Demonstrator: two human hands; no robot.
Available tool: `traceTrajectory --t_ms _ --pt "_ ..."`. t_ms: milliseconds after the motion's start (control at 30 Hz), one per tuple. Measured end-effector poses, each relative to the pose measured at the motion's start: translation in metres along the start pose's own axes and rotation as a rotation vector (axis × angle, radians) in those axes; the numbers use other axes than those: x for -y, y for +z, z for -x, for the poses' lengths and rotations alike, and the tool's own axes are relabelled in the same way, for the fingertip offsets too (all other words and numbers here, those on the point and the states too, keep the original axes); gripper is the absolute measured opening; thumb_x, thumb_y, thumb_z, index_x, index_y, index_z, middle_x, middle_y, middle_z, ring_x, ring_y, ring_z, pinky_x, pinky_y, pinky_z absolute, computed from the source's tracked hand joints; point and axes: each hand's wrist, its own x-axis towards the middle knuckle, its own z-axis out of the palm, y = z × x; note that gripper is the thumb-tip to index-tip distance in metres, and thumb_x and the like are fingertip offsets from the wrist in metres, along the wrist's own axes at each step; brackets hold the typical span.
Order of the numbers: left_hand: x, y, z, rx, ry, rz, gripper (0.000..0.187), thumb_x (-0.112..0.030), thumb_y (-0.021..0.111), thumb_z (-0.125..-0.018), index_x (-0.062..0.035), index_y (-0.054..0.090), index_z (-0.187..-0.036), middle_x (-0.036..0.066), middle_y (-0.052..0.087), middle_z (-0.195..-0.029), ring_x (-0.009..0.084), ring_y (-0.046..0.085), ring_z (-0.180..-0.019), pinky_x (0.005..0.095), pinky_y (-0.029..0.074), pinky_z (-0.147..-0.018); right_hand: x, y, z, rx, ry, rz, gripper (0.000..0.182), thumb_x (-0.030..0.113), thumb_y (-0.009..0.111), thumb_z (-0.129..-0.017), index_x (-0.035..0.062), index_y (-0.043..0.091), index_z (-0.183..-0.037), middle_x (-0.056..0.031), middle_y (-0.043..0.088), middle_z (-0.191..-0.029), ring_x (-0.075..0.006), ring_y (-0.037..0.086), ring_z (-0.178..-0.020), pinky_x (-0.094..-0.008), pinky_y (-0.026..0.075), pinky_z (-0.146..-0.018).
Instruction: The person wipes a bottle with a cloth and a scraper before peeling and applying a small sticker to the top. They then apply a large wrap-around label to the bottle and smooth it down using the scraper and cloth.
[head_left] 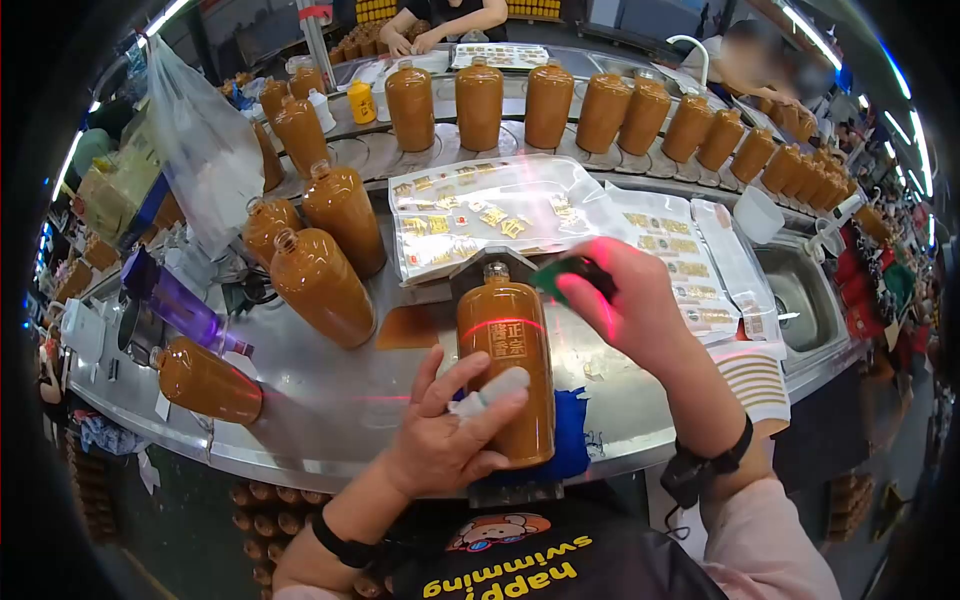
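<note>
A brown bottle [530,420] with gold characters [508,340] on its front lies tilted in front of me, neck pointing away, under a red laser line. My left hand [440,435] grips its lower left side, fingers across the front; one finger has a white wrapping [490,393]. Held in my right hand [630,300] is a flat green scraper-like piece [562,274], its edge close to the bottle's right shoulder. Beneath the bottle's lower right side a blue cloth [571,435] shows. Beyond the neck lies a clear sheet of gold stickers [490,215].
Several brown bottles [322,285] stand at left, with another one [208,380] nearer the edge. More bottles [479,108] line the curved conveyor [500,135]. On the right are label sheets [675,250], stacked cups [750,385] and a sink [800,295]. A co-worker's hands [412,43] are across the line.
</note>
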Motion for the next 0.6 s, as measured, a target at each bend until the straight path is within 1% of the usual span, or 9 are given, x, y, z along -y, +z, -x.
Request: traceTrajectory --t_ms 100,133,233,267,367,400,500,533,600 --pt "0.017 -0.004 -0.028 0.049 0.056 0.002 0.051 -0.051 0.052 -0.095 -0.0149 0.063 -0.130 0.006 0.064 -0.126 0.0277 0.050 -0.125 0.0502 0.022 -0.117 0.012 -0.006 0.024 0.068 0.088 -0.113 0.017 0.010 0.073 -0.083 0.0021 0.065 -0.096 -0.0156 0.064 -0.081 -0.0289 0.065 -0.072 -0.0359 0.050 -0.064" --pt "0.028 -0.001 -0.038 -0.048 0.058 0.008 0.049 -0.046 0.052 -0.096 -0.0122 0.062 -0.130 0.007 0.065 -0.121 0.0282 0.052 -0.121 0.0509 0.023 -0.116 0.017 -0.008 0.027 0.095 0.123 -0.142 0.019 0.013 0.073 -0.083 0.0023 0.066 -0.097 -0.0146 0.064 -0.080 -0.0267 0.065 -0.071 -0.0344 0.049 -0.063" --pt "0.059 0.006 -0.049 -0.191 -0.150 0.042 0.045 -0.039 0.050 -0.099 -0.0086 0.061 -0.130 0.011 0.065 -0.117 0.0309 0.052 -0.121 0.0461 0.031 -0.113 0.020 -0.002 0.012 0.405 0.002 -0.317 0.019 0.016 0.073 -0.084 0.0027 0.067 -0.096 -0.0147 0.065 -0.082 -0.0276 0.065 -0.071 -0.0344 0.049 -0.064" --pt "0.059 0.013 -0.047 -0.260 -0.273 0.141 0.045 -0.038 0.049 -0.100 -0.0069 0.061 -0.130 0.012 0.065 -0.118 0.0303 0.053 -0.120 0.0438 0.033 -0.111 0.021 0.004 0.003 0.480 -0.101 -0.266 0.020 0.011 0.075 -0.082 0.0022 0.066 -0.097 -0.0119 0.065 -0.080 -0.0257 0.064 -0.069 -0.0337 0.050 -0.064" --pt "0.056 0.027 -0.044 -0.363 -0.632 0.561 0.045 -0.037 0.047 -0.102 -0.0024 0.059 -0.129 0.013 0.065 -0.119 0.0271 0.055 -0.117 0.0372 0.039 -0.105 0.003 0.031 -0.020 -0.054 -0.311 0.103 0.022 0.011 0.077 -0.077 0.0048 0.065 -0.095 -0.0101 0.060 -0.077 -0.0291 0.061 -0.070 -0.0379 0.047 -0.061" --pt "0.057 0.027 -0.044 -0.327 -0.743 0.788 0.046 -0.038 0.047 -0.102 -0.0014 0.059 -0.128 0.013 0.065 -0.119 0.0250 0.056 -0.115 0.0352 0.040 -0.103 0.013 0.021 -0.021 -0.031 -0.469 0.439 0.023 0.012 0.076 -0.072 0.0095 0.066 -0.092 -0.0062 0.053 -0.074 -0.0256 0.059 -0.070 -0.0391 0.043 -0.060" --pt "0.078 0.031 -0.050 -0.224 -0.939 1.267 0.047 -0.041 0.049 -0.103 -0.0006 0.060 -0.124 0.011 0.065 -0.118 0.0187 0.062 -0.106 0.0331 0.048 -0.095 0.050 0.015 0.004 0.333 -0.532 0.123 0.022 0.016 0.077 -0.071 0.0129 0.066 -0.089 -0.0043 0.052 -0.074 -0.0234 0.059 -0.072 -0.0374 0.042 -0.063" --pt "0.082 0.032 -0.055 -0.191 -1.019 1.452 0.046 -0.039 0.046 -0.103 -0.0004 0.060 -0.124 0.011 0.065 -0.118 0.0201 0.063 -0.107 0.0340 0.049 -0.096 0.054 0.014 0.004 0.500 -0.468 -0.102 0.019 0.018 0.077 -0.074 0.0112 0.065 -0.088 -0.0057 0.057 -0.079 -0.0243 0.062 -0.077 -0.0370 0.044 -0.065" --pt "0.085 0.034 -0.072 -0.176 -1.156 1.654 0.043 -0.038 0.047 -0.103 -0.0010 0.061 -0.120 0.013 0.066 -0.117 0.0223 0.065 -0.104 0.0366 0.052 -0.094 0.038 0.027 -0.014 0.442 -0.260 0.023 0.010 0.016 0.069 -0.080 0.0093 0.062 -0.082 -0.0100 0.060 -0.081 -0.0286 0.064 -0.081 -0.0411 0.048 -0.067"
